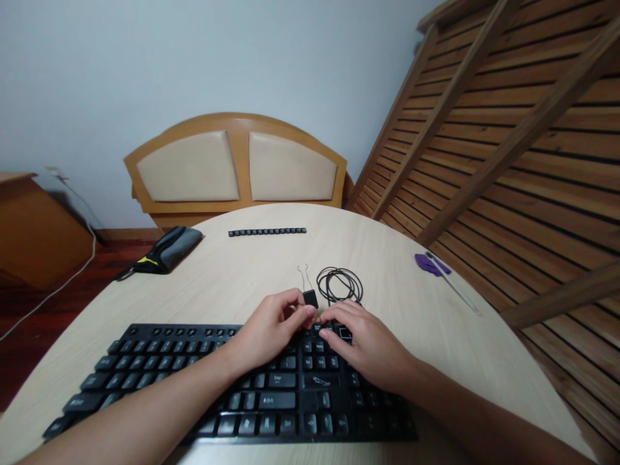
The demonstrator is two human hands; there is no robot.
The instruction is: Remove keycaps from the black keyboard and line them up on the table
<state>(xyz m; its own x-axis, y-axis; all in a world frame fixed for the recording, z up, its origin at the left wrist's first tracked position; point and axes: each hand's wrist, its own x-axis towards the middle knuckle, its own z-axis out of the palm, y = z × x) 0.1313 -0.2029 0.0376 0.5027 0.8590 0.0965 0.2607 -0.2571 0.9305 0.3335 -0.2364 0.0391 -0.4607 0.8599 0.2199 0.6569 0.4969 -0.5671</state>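
Observation:
A black keyboard (276, 400) lies in front of me on a round, light wooden table (436, 349). Near its upper right part, my left hand (274, 323) pinches the small black handle of a wire keycap puller (310, 298), whose two wires point away from me. My right hand (371, 342) rests over the keyboard's top right keys, fingers bent, thumb and fingertips close together beside the left fingertips. What lies between them is too small to make out. Along the keyboard's top edge, several key spots look bare. A line of loose black keycaps (267, 232) lies farther back.
A coiled black cable (341, 284) lies just beyond my hands. A dark pouch (174, 248) with a yellow strip sits at the table's left edge. A purple cloth (431, 263) and a thin stick-like tool (455, 285) lie at right. Behind stands a padded headboard (237, 155).

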